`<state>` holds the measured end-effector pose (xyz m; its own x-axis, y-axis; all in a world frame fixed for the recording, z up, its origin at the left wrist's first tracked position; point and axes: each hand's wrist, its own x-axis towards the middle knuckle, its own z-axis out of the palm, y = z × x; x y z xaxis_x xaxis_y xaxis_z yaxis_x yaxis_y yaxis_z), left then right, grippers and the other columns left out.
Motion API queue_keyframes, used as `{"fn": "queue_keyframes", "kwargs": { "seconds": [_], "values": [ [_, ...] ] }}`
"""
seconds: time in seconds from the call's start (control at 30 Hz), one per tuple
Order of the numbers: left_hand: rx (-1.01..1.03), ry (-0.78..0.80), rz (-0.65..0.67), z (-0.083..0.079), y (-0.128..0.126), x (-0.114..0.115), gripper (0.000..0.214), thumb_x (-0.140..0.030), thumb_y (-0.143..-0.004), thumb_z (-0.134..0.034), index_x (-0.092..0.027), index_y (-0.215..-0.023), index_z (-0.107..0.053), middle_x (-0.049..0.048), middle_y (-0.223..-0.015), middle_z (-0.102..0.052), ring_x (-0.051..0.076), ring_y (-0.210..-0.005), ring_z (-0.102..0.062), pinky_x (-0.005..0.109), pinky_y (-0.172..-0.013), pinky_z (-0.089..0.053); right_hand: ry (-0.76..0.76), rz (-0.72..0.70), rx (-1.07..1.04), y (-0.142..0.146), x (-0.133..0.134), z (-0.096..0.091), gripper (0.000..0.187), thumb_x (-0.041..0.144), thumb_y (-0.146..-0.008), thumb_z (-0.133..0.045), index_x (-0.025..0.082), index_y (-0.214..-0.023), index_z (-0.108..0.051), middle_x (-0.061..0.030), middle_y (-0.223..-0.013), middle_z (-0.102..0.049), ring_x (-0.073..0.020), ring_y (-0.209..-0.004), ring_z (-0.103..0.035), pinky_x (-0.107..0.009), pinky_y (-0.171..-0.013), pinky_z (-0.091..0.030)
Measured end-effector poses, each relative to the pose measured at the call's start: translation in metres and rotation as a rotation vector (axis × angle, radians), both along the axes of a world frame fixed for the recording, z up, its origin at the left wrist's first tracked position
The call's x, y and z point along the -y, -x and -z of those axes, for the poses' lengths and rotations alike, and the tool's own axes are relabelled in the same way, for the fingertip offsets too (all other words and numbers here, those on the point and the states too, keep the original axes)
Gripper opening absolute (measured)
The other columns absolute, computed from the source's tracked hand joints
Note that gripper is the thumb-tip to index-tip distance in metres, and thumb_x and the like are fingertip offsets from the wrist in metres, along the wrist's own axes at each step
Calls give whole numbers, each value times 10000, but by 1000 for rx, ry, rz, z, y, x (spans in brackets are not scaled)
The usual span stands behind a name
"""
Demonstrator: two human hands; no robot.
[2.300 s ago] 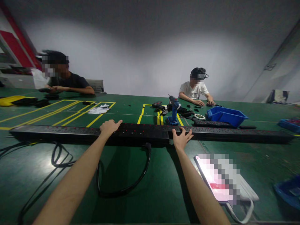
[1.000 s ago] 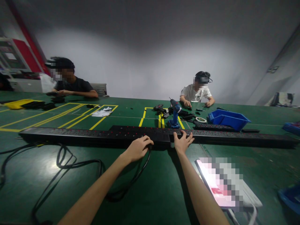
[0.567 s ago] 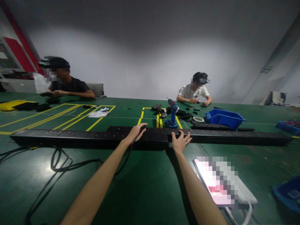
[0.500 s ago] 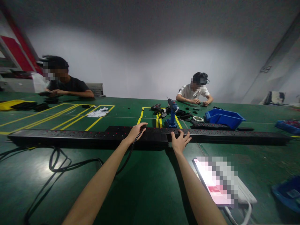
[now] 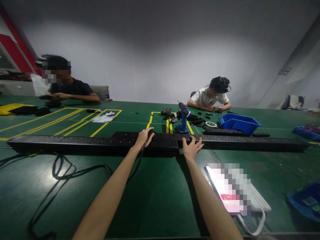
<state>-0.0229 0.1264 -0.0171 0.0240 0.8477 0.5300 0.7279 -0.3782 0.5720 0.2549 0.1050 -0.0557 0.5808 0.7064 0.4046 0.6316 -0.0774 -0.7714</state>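
Observation:
Long black power strips (image 5: 82, 141) with rows of sockets and small red marks lie across the green table; several seem to lie side by side or overlap. My left hand (image 5: 144, 138) is closed around the plug end of a black power cord (image 5: 140, 161), just over the strip's middle part. From that hand the cord runs down past my left forearm. My right hand (image 5: 192, 147), fingers spread, rests against the near edge of the right-hand strip (image 5: 240, 144), beside the joint between the strips. It grips nothing.
A cordless drill (image 5: 183, 118) stands behind the strips, near a blue bin (image 5: 238, 124) and a roll of tape (image 5: 210, 124). Looped black cord (image 5: 60, 170) lies at left. A lit phone (image 5: 222, 190) with a white cable lies near my right forearm. Two people sit across the table.
The view has shifted a little. My left hand has turned slightly, and the dark plug in its fingers shows more. My right hand stays on the strip. The person at right leans lower.

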Motion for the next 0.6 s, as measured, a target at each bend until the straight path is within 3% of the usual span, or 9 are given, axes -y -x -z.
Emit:
{"fn": "queue_keyframes", "kwargs": {
  "seconds": [0.6],
  "values": [
    [-79,38,-29,-1,1,0,373,-324,-884,-575,-242,-1246,-604,84,-1116,-706,258,-1102,-635,417,-1007,-468,15,-2,6,0,-1,0,585,563,-842,-545,212,-1310,-569,-132,-1608,-112,-445,-1464,-21,-571,-1143,-180]
  ]
}}
